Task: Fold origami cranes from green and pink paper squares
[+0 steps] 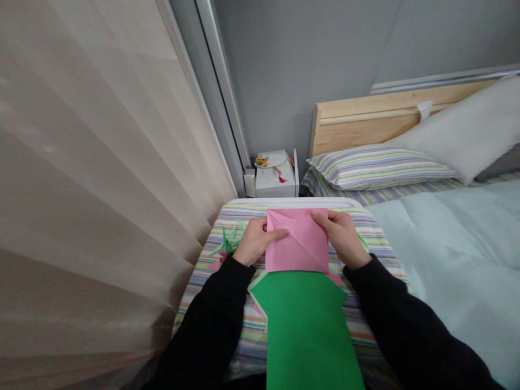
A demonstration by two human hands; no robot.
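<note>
Pink origami paper (298, 241) front and centre, folded to a square with diagonal creases across its face, lying flat on a striped cloth cover (254, 330). Left hand (255, 241) pinches its left side, thumb (280, 234) laid over the top. Right hand (343, 238) has the right side, fingers (320, 219) up near the top corner. Both hands are closed on the paper, well apart, one each side.

Right under the pink square sits a big green paper sheet (304, 330) with stepped, notched sides, running toward the body between the left black sleeve (207, 319) and the right black sleeve (406, 319). Folded green paper pieces (229, 241) lie just beside the left hand.

Farther out, a white box (276, 181) carries a round hand fan (274, 161) with a red tassel. Over on the right, a striped pillow (377, 168), a white pillow (459, 127), a wooden headboard (398, 114) and a pale blue duvet (455, 254). Sheer curtain (81, 189) fills the left.
</note>
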